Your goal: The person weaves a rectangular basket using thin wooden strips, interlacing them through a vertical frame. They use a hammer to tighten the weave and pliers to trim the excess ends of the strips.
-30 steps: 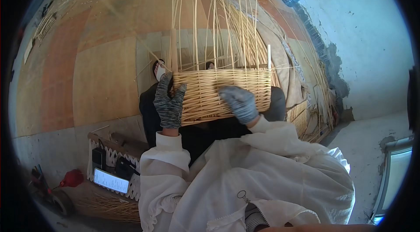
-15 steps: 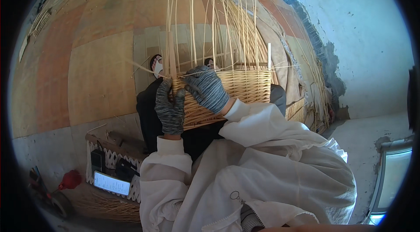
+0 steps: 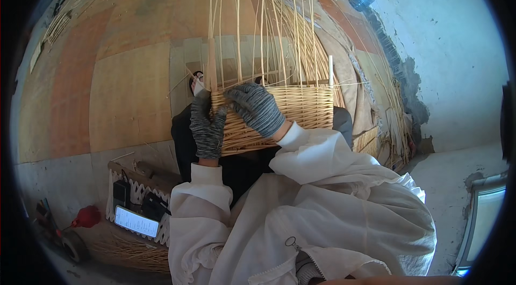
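A partly woven wicker panel [image 3: 303, 106] lies across my lap, its woven rows below and long upright canes [image 3: 239, 32] rising from them. A flat wooden post [image 3: 212, 65] stands at its left end and a pale stick [image 3: 331, 70] at its right end. My left hand [image 3: 207, 130], in a grey striped knit glove, is closed round the panel's left edge, thumb in front. Gloved alike, my right hand [image 3: 257, 109] bends over the top row near the left end, fingers pinched together on a thin wicker strand. Its fingertips partly hide that strand.
Bundled canes [image 3: 306, 38] lie beyond the panel on a beige cloth [image 3: 352, 78], beside a rough wall [image 3: 441, 59]. At lower left, a white lattice-sided crate [image 3: 113, 180] holds a lit phone [image 3: 136, 222] and dark devices. Near it are a red object [image 3: 87, 217] and a wheel [image 3: 75, 246].
The strand that stuck out left past the post has swung round and no longer reaches out there. My right fingers have shifted slightly left along the top row; my left hand keeps its hold.
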The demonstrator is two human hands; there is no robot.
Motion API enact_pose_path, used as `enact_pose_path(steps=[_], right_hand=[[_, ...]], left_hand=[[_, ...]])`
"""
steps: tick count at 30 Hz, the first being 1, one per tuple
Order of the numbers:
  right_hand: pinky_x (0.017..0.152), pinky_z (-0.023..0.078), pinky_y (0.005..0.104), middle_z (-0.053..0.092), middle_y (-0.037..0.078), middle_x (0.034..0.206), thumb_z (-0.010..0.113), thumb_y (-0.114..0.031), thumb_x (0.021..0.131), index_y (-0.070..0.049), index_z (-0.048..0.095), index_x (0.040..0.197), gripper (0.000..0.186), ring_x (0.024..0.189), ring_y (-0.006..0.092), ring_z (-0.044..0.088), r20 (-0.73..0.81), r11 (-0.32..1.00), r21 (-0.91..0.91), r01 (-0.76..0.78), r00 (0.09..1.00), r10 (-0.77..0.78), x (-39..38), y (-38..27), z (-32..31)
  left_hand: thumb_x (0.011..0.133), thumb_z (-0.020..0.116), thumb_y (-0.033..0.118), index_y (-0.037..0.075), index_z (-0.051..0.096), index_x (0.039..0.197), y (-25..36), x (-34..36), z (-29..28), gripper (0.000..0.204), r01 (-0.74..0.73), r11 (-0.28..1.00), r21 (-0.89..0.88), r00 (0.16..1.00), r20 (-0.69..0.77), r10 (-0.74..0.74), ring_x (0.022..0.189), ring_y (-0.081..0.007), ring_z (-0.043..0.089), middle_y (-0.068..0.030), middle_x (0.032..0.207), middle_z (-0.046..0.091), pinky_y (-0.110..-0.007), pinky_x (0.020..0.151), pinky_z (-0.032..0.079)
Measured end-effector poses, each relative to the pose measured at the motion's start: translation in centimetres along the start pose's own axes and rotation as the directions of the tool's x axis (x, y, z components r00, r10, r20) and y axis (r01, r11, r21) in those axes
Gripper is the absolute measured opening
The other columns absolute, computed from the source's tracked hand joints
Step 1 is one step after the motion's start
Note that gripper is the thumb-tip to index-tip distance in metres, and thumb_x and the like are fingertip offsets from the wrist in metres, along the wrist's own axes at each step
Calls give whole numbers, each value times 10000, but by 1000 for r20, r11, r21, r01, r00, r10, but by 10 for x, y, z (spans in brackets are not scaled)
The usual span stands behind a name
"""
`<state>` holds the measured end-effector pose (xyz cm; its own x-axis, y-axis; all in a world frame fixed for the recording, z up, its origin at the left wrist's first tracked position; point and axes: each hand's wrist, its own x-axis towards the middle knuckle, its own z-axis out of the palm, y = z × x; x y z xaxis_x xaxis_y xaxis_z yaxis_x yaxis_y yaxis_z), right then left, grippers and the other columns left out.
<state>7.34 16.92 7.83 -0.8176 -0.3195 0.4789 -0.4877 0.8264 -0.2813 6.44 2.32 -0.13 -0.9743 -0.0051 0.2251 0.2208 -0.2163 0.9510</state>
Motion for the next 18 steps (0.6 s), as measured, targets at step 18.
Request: enact_pose_path(steps=[18], right_hand=[[664,525,282,650,97,824,637,-148,802,-55,666,892,133,734,223,644,17,880,456,-132,990,140,54,-17,-16]], left_hand=[[793,657,33,-18,498,1190,12,0,2,431,-10,992,127,1000,-27,14,1063,-201,537,-119,1150,559,-306,943,421]])
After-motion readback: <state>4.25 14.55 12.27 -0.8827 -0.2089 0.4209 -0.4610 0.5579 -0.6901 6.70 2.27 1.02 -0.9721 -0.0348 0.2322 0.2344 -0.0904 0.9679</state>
